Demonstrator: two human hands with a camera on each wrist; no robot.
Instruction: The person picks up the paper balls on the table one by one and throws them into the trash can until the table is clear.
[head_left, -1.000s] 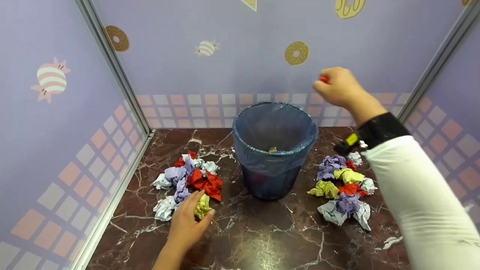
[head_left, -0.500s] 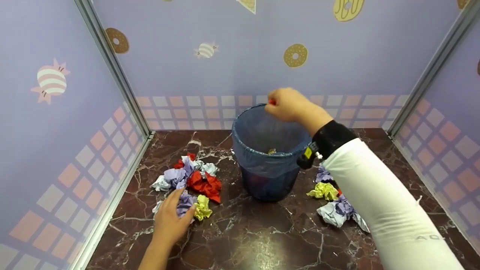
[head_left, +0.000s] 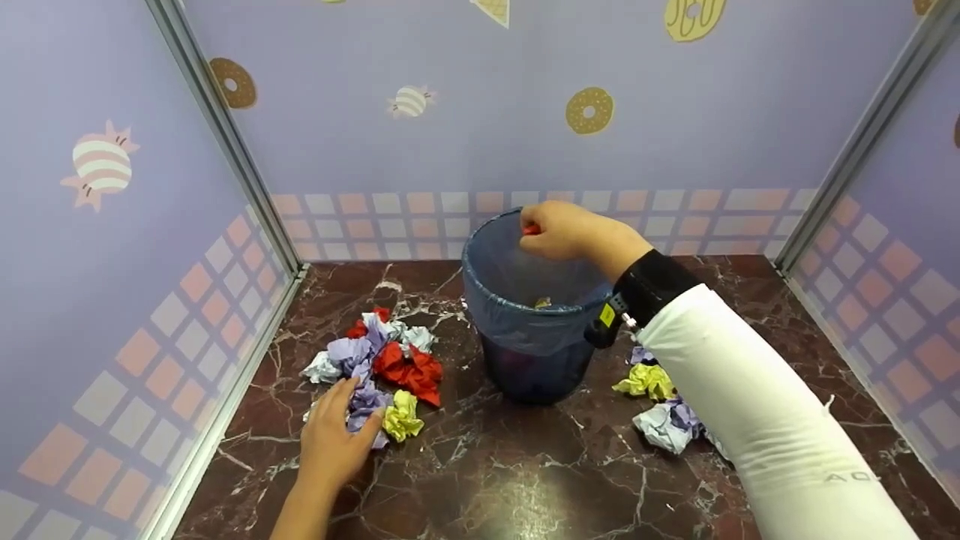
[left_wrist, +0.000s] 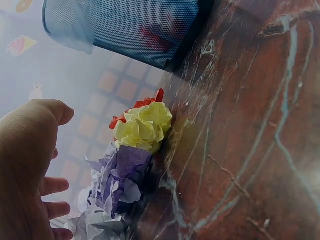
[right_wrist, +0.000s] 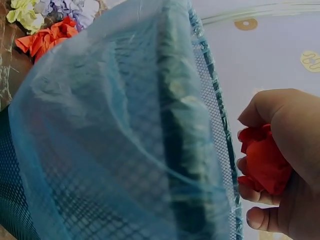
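My right hand (head_left: 566, 231) holds a red crumpled paper ball (right_wrist: 266, 162) over the mouth of a mesh waste bin (head_left: 536, 367), its fingers curled round the paper. A blue plastic liner (head_left: 517, 324) covers the bin's rim, and a bit of yellow paper (head_left: 543, 302) shows inside. At the left pile, my left hand (head_left: 330, 435) hovers with spread fingers over a purple crumpled paper (head_left: 367, 401); in the left wrist view nothing lies between its fingers. Beside it sit a yellow paper ball (head_left: 403, 417) and a red paper (head_left: 411, 371).
Another pile on the right, with a yellow ball (head_left: 646, 381) and a white ball (head_left: 664, 429), is partly hidden by my right sleeve (head_left: 757, 420). Patterned panels (head_left: 420, 150) wall in the dark marbled table (head_left: 480, 480) at the back and both sides.
My right hand has swung left and down to the bin, carrying the red paper ball. The left hand has moved left, off the yellow ball and over to the purple paper.
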